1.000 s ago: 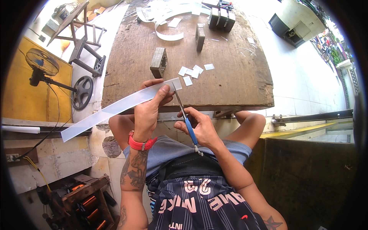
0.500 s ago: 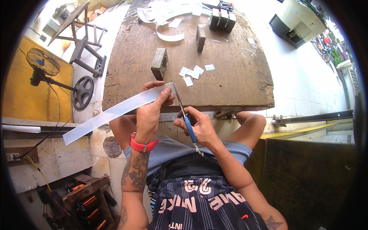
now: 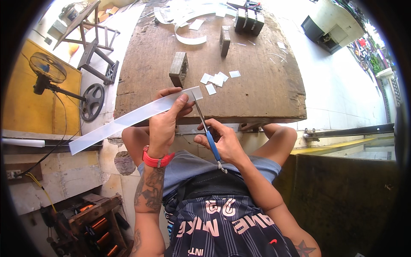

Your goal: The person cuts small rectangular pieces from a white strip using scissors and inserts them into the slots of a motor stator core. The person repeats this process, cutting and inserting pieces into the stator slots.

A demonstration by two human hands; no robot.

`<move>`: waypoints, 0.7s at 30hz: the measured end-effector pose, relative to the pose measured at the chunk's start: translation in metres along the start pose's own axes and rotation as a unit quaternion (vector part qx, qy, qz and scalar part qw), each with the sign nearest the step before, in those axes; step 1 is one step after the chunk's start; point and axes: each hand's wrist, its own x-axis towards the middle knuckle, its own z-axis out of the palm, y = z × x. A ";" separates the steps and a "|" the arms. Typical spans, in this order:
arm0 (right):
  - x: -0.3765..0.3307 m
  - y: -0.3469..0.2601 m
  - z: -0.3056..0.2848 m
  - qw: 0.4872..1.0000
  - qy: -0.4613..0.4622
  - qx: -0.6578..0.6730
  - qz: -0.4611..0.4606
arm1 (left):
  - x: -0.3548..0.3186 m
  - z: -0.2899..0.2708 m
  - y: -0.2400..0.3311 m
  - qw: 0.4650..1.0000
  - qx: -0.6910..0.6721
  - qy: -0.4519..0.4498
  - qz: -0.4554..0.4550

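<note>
My left hand pinches a long, translucent white plastic strip near its right end, thumb on top and fingers beneath. The strip slants down to the left past my knee. In my right hand is a pair of blue-handled scissors, blades pointing up and away. The blades cross the strip a little way in from its right end, just right of my left thumb. Beyond the strip, several small cut white squares lie on the wooden table. A block-shaped laminated metal core stands close to my left fingertips.
Another upright core and a dark cluster of blocks stand farther back. Curled white strips lie at the far left of the table. A pedestal fan stands left; a dark wound-coil frame sits low left.
My left hand has shifted slightly left and up. The strip's right end now extends past the scissor blades, where before the blades were near its end. My right hand has barely moved.
</note>
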 end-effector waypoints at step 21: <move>-0.001 0.001 -0.003 0.998 -0.010 0.037 0.050 | 0.000 -0.003 -0.001 0.998 -0.048 0.014 -0.027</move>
